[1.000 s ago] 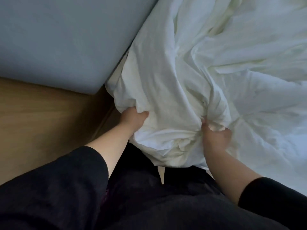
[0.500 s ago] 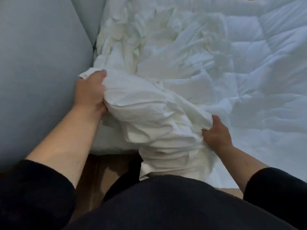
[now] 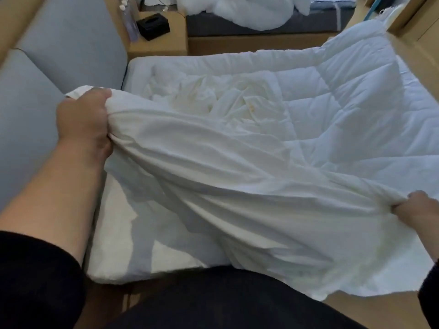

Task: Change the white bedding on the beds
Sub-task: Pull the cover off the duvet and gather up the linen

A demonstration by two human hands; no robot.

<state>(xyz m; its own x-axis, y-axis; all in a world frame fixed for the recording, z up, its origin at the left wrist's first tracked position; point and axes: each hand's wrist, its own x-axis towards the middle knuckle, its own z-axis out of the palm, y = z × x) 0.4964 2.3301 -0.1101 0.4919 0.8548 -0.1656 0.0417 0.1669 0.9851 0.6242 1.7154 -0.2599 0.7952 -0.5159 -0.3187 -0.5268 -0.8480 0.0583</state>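
You are stretching the white sheet [image 3: 237, 186] crosswise over the near end of the mattress [image 3: 123, 252], your left hand [image 3: 82, 124] clamping one bunched edge by the headboard [image 3: 47, 74], your right hand [image 3: 418, 212] clamping the other.

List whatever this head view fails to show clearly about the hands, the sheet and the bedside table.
- Right hand: partly cut off by the right edge; only its curled fingers gripping the white sheet show.
- Left hand: fingertips buried in the bunched sheet.
- Mattress surface: mostly hidden under the lifted sheet.
- Black box on the bedside table: too small and blurred to identify.
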